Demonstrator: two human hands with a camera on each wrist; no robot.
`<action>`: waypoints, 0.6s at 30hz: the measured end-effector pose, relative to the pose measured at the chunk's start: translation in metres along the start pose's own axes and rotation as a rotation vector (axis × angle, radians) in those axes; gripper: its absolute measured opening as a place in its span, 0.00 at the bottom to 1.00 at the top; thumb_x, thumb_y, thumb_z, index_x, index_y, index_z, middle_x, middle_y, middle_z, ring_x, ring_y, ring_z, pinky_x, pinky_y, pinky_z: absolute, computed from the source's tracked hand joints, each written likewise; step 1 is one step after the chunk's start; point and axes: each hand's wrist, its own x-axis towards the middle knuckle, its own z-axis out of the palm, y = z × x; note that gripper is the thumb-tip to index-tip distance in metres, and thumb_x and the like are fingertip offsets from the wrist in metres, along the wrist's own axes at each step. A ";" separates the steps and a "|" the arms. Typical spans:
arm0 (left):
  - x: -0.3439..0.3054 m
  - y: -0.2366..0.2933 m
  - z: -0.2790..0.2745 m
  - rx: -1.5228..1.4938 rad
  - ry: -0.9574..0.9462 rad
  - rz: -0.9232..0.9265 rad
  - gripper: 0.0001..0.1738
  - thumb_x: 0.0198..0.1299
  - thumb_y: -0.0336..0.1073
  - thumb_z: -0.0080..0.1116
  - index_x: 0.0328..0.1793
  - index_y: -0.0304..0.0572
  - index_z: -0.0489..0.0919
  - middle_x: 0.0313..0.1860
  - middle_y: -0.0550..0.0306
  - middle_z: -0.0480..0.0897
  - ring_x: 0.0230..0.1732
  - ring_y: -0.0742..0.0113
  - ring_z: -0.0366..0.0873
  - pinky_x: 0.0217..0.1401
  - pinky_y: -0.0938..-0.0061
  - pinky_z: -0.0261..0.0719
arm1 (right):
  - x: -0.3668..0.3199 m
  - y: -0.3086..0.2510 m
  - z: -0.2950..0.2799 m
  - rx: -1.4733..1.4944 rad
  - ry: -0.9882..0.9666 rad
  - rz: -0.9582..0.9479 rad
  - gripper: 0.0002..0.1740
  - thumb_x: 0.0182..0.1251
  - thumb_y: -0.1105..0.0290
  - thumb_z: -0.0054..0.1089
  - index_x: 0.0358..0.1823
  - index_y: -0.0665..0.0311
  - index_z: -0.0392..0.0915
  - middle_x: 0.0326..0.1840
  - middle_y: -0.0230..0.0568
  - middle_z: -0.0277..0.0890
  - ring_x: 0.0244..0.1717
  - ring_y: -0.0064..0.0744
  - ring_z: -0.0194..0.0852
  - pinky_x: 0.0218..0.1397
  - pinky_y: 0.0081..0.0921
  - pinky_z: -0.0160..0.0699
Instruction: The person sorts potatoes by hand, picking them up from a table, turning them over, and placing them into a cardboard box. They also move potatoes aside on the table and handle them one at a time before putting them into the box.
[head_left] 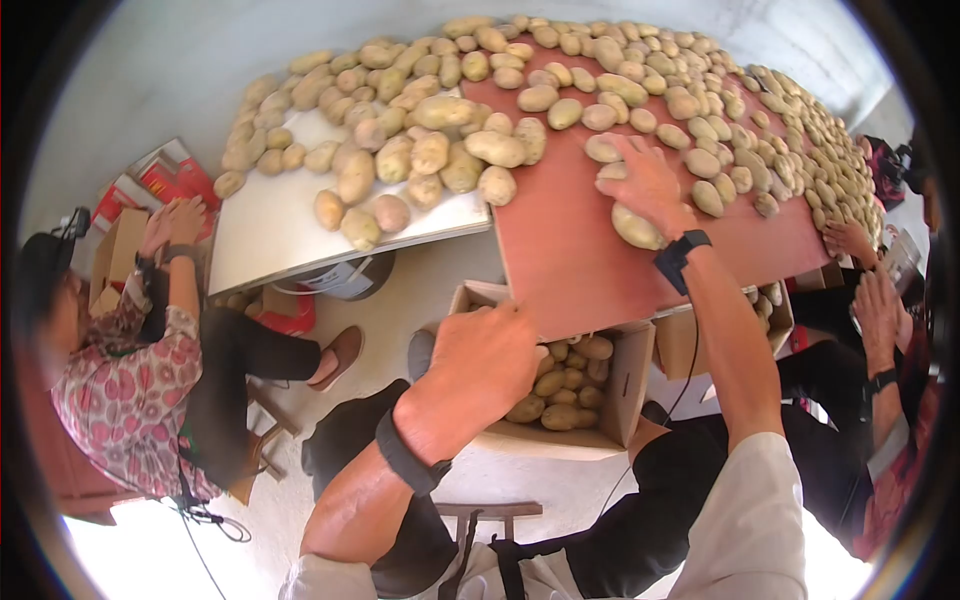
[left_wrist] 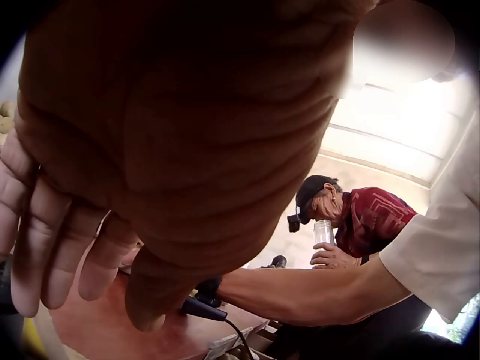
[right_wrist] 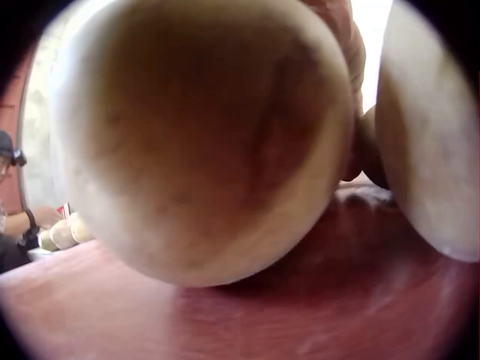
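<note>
Okay, right hand (head_left: 650, 185) curled over potato (head_left: 636, 228) on tabletop (head_left: 570, 270); drag it low and straight toward the edge; left hand (head_left: 490, 360) slack, empty, over box (head_left: 628, 385); steady the rim.

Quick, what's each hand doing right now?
Left hand: open, fingers straight, holding nothing.
Right hand: rests on pale oval potato; grip cannot be told.

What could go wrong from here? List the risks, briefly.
1. The right hand rests on a potato near the front edge of the red board. Pulled too fast, it could roll past the cardboard box, which sits partly under the board.
2. The left hand hovers over that box, so a falling potato might strike it.
3. Loose potatoes crowd the right hand and could roll along too.
</note>
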 end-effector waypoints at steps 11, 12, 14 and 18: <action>0.005 -0.005 0.012 0.042 -0.062 -0.044 0.16 0.66 0.40 0.65 0.50 0.36 0.79 0.43 0.42 0.87 0.47 0.41 0.85 0.46 0.49 0.82 | -0.018 -0.013 0.005 0.017 0.039 -0.014 0.39 0.56 0.58 0.71 0.72 0.44 0.71 0.66 0.40 0.72 0.60 0.60 0.70 0.62 0.53 0.78; 0.005 -0.001 0.013 0.037 -0.066 -0.019 0.16 0.66 0.40 0.65 0.50 0.36 0.79 0.43 0.42 0.87 0.47 0.41 0.85 0.46 0.49 0.82 | -0.022 -0.012 0.005 0.001 0.044 0.007 0.39 0.56 0.58 0.71 0.72 0.44 0.71 0.66 0.40 0.72 0.60 0.60 0.70 0.62 0.53 0.78; 0.002 0.002 0.010 0.044 -0.031 -0.018 0.16 0.66 0.41 0.65 0.50 0.36 0.79 0.44 0.42 0.87 0.49 0.40 0.85 0.49 0.49 0.82 | -0.025 -0.015 0.009 0.057 0.076 -0.091 0.38 0.56 0.58 0.71 0.71 0.44 0.72 0.65 0.39 0.72 0.59 0.59 0.70 0.60 0.51 0.79; 0.003 0.004 0.011 0.044 -0.029 0.009 0.16 0.67 0.42 0.64 0.49 0.36 0.79 0.44 0.42 0.87 0.50 0.40 0.85 0.50 0.49 0.82 | -0.041 -0.027 0.010 0.089 0.059 -0.214 0.37 0.56 0.58 0.71 0.71 0.44 0.73 0.65 0.39 0.72 0.60 0.58 0.70 0.61 0.48 0.79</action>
